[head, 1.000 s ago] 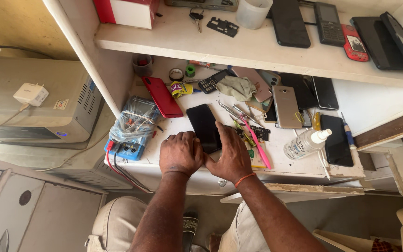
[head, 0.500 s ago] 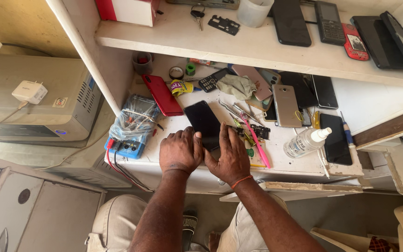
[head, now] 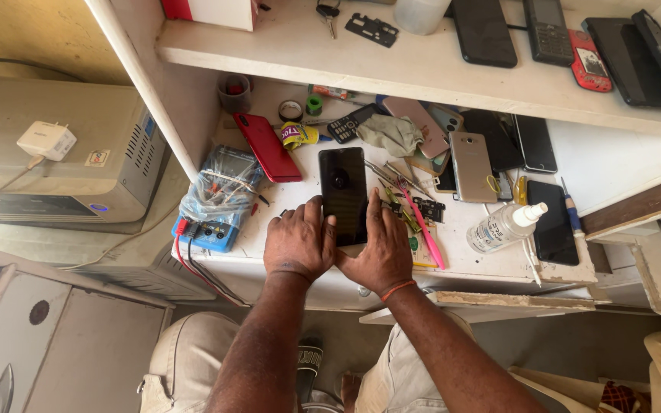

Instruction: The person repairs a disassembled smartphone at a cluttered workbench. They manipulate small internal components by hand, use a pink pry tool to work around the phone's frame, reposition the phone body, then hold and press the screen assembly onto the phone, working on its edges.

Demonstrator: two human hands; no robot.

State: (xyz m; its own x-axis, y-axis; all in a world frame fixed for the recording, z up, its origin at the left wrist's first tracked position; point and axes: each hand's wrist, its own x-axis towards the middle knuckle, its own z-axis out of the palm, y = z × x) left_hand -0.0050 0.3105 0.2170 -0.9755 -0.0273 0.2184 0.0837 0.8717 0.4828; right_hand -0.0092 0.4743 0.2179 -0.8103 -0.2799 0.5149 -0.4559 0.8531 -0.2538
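Left hand [head: 297,245]: lying palm-down on the white counter [head: 453,252], fingers pressing against the left edge of the flat black glass-fronted phone [head: 343,195]; grip not clenched, steadying rather than lifting.
Right hand [head: 380,252]: lying at the phone's lower right, thumb reaching up along its right edge; grip loosely bracing the phone from that side; an orange band is sitting at the wrist.
Phone: lying face-up on the counter between both hands, screen dark, lower end hidden under the fingers.
Progress: the phone is looking whole and closed; whether a panel is being pressed on or eased off, I cannot tell; no tool is being held.
Nearby: red slab phone [head: 268,147] lying to the left; blue meter wrapped in clear plastic [head: 216,200] beyond it; pink-handled tool [head: 422,223] and clear spray bottle [head: 505,226] lying to the right.
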